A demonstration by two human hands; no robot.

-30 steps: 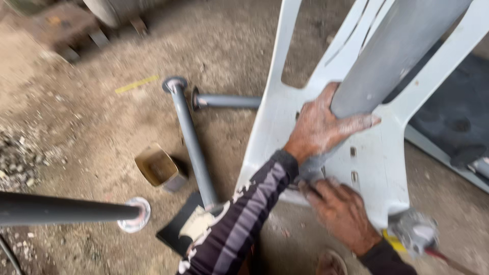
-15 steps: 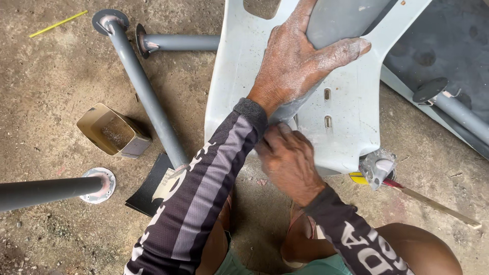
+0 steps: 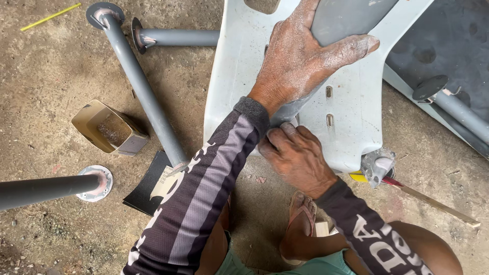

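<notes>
Head view — grey pipe (image 3: 351, 20) upper-right–lower-left

Premises: informal workshop at ground level. Evidence: bare packed-dirt floor (image 3: 56, 61), grey-painted metal pipe legs with round flanges (image 3: 140, 84) lying loose, black sandpaper sheet (image 3: 147, 183), white moulded plastic chair shell (image 3: 351, 117).

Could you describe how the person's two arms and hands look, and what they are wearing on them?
Both hands are bare, without gloves. The left hand is coated with pale grey dust, and the right hand looks less dusty. Both arms wear long dark sleeves. The left sleeve has lengthwise grey and lilac stripes, small white markings and a dark knitted cuff. The right sleeve bears large white letters.
</notes>
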